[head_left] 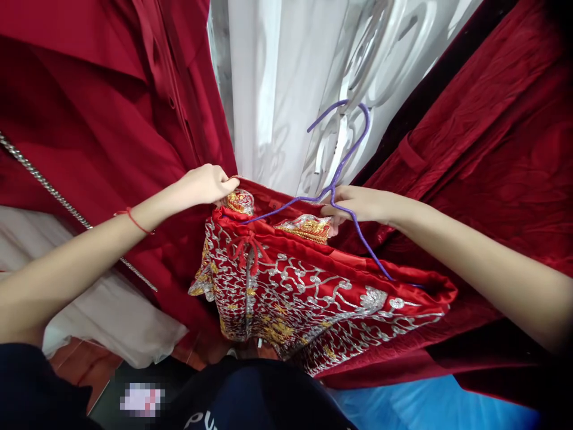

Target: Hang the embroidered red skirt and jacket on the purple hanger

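Observation:
A red garment [290,280] with silver and gold embroidery and a small red tie bow hangs in front of me. My left hand [208,184] grips a red embroidered piece [277,200] by its left upper edge, thumb on top. Behind the purple hanger [333,185], my right hand [353,206] is closed on the right part of the same piece, with fingertips partly hidden behind the cloth. The hanger's hook loops over a white chain [358,71], and its arms run down into the garment's open top.
Dark red garments hang at left [111,89] and right [501,149]. A white curtain-like surface [264,83] stands behind. Pale sheer fabric [134,316] hangs lower left, and blue material [430,403] lies lower right. Reddish floor [83,364] shows below.

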Demonstrator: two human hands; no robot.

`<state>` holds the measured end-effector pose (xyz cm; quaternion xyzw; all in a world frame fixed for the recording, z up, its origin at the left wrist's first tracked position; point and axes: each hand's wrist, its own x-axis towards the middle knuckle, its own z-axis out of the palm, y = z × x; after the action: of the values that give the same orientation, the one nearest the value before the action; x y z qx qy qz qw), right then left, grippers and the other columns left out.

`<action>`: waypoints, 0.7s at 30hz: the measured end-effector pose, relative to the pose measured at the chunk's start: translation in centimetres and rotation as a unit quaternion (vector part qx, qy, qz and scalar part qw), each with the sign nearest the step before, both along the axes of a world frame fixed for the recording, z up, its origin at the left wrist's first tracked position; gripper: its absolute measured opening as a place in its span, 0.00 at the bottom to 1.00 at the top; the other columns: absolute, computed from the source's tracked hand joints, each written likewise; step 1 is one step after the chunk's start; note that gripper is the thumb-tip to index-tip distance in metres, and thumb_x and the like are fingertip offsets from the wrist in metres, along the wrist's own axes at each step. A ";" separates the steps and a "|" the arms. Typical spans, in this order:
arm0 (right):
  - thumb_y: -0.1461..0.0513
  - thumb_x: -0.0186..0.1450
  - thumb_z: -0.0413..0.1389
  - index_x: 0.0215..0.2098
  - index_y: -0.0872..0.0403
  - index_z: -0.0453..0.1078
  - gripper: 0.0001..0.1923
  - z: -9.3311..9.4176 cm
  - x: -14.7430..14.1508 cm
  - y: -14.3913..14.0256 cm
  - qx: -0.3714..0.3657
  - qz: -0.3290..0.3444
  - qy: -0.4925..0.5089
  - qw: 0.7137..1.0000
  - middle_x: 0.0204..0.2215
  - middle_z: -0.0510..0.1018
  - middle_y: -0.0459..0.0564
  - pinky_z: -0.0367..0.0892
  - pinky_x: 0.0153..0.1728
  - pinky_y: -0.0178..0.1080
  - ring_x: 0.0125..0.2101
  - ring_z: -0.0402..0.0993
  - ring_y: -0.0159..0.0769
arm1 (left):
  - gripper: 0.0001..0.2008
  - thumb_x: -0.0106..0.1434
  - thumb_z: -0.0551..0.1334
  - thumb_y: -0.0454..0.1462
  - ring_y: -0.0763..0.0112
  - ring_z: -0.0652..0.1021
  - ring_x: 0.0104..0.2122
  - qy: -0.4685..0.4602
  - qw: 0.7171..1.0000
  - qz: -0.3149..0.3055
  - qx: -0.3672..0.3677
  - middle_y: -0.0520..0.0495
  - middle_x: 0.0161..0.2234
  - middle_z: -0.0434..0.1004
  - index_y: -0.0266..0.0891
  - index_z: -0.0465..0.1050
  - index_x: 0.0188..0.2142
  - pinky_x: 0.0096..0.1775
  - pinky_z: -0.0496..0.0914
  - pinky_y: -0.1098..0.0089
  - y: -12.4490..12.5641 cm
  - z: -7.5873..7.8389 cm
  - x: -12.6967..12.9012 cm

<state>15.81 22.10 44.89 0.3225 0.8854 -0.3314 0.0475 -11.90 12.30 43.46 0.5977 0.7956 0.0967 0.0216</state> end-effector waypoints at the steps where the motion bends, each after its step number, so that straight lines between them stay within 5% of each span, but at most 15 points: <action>1: 0.54 0.63 0.57 0.17 0.53 0.66 0.20 0.0 0.0 0.0 -0.001 0.002 0.003 1.000 0.21 0.79 0.53 0.75 0.37 0.43 0.27 0.79 0.39 | 0.21 0.59 0.50 0.46 0.67 0.72 0.21 -0.010 1.000 0.000 -0.003 0.45 0.20 0.76 0.40 0.67 0.16 0.27 0.60 0.67 0.2 -0.2 -0.1; 5: 0.52 0.63 0.58 0.17 0.52 0.65 0.20 -0.1 0.0 0.1 0.008 0.012 0.007 1.000 0.19 0.78 0.51 0.75 0.35 0.41 0.26 0.78 0.38 | 0.13 0.51 0.55 0.41 0.65 0.74 0.24 0.006 1.000 -0.013 0.002 0.47 0.21 0.77 0.40 0.76 0.23 0.26 0.59 0.68 1.1 -1.2 -1.1; 8: 0.51 0.63 0.58 0.16 0.52 0.64 0.21 -0.1 -0.1 0.0 0.014 0.015 0.010 1.000 0.19 0.78 0.51 0.75 0.34 0.40 0.26 0.77 0.38 | 0.17 0.47 0.56 0.38 0.61 0.77 0.30 0.022 0.998 -0.008 0.058 0.47 0.27 0.81 0.41 0.82 0.32 0.27 0.61 0.69 1.8 -2.0 -2.3; 14: 0.52 0.63 0.57 0.17 0.52 0.63 0.21 0.1 -0.2 -0.4 0.022 0.018 0.004 1.000 0.19 0.78 0.51 0.75 0.34 0.40 0.26 0.78 0.38 | 0.22 0.56 0.55 0.43 0.61 0.78 0.28 -0.008 0.996 -0.028 0.085 0.43 0.26 0.81 0.34 0.82 0.40 0.30 0.66 0.69 2.3 -4.1 -4.3; 18: 0.52 0.63 0.55 0.18 0.52 0.63 0.20 -0.1 -0.1 0.0 0.031 0.020 -0.005 0.999 0.19 0.78 0.51 0.75 0.35 0.41 0.26 0.78 0.39 | 0.23 0.62 0.52 0.39 0.58 0.81 0.35 0.071 0.989 -0.040 0.124 0.39 0.36 0.83 0.34 0.79 0.48 0.35 0.70 0.67 0.2 -4.9 -4.2; 21: 0.52 0.63 0.54 0.19 0.52 0.64 0.18 -0.2 0.1 0.5 0.046 0.021 -0.001 0.999 0.20 0.79 0.51 0.75 0.34 0.41 0.26 0.78 0.39 | 0.24 0.67 0.45 0.37 0.57 0.81 0.37 0.211 0.966 -0.021 0.150 0.37 0.40 0.82 0.36 0.75 0.52 0.35 0.70 0.65 -3.5 -3.8 -4.3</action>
<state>15.93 22.58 44.70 0.3059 0.9064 -0.2885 0.0406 -16.18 8.84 39.70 0.6172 0.7461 0.0857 -0.2348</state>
